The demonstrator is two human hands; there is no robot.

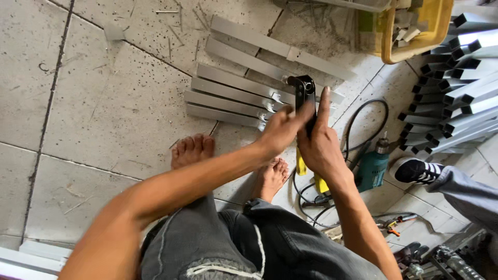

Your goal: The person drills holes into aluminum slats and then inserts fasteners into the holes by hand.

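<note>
A black hand riveter (304, 92) with yellow handle grips (301, 165) is held upright over a row of flat aluminium bars (228, 98) lying on the tiled floor. My left hand (280, 129) grips the tool's body from the left. My right hand (319, 145) wraps the handles, with its index finger stretched up along the black head. The tool's nose meets the joint of one bar (286, 80). My bare feet (193, 150) rest just below the bars.
A teal power drill (372, 168) with black cable lies right of my hands. Cut aluminium profiles (456, 88) are stacked at right, beside a yellow tub (410, 31) of offcuts. Another person's shoe (416, 171) and trouser leg show at right. Pliers (391, 225) lie at the bottom right.
</note>
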